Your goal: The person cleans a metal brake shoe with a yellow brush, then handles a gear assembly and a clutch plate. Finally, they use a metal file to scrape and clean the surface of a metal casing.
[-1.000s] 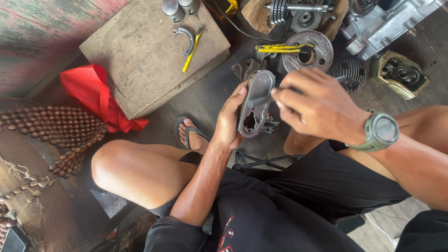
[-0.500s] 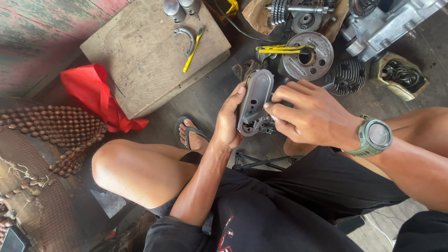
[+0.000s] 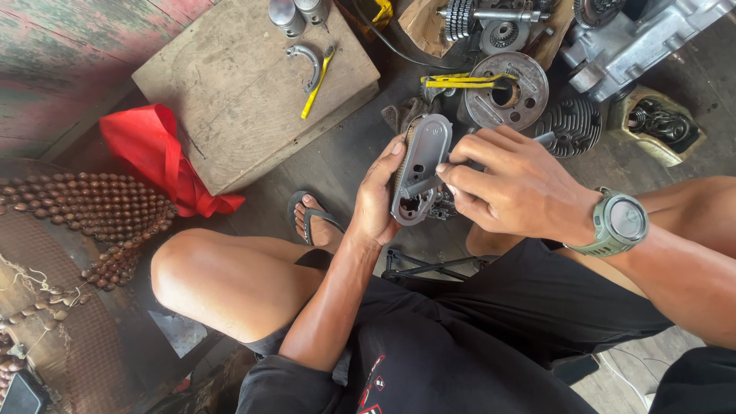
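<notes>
My left hand [image 3: 377,201] grips a grey oblong metal engine cover [image 3: 420,165] from its left side, holding it upright above my knees. My right hand [image 3: 512,186], with a green watch [image 3: 618,222] on the wrist, presses a thin tool against the cover's right edge near its middle; the tool's handle end [image 3: 543,138] pokes out past my knuckles. The lower part of the cover shows an opening with dark mechanism behind it.
On the floor ahead lie a round metal plate [image 3: 507,100] with a yellow strap, a finned cylinder [image 3: 570,125], a gear shaft [image 3: 475,17], an engine case [image 3: 642,42]. A wooden board [image 3: 244,92] holds a curved part and yellow tool. A red cloth [image 3: 157,153] and beaded mat [image 3: 84,207] lie left.
My right hand has shifted from covering the cover's upper right side to its middle edge, fingers now pinched on the tool. The cover stays in my left hand.
</notes>
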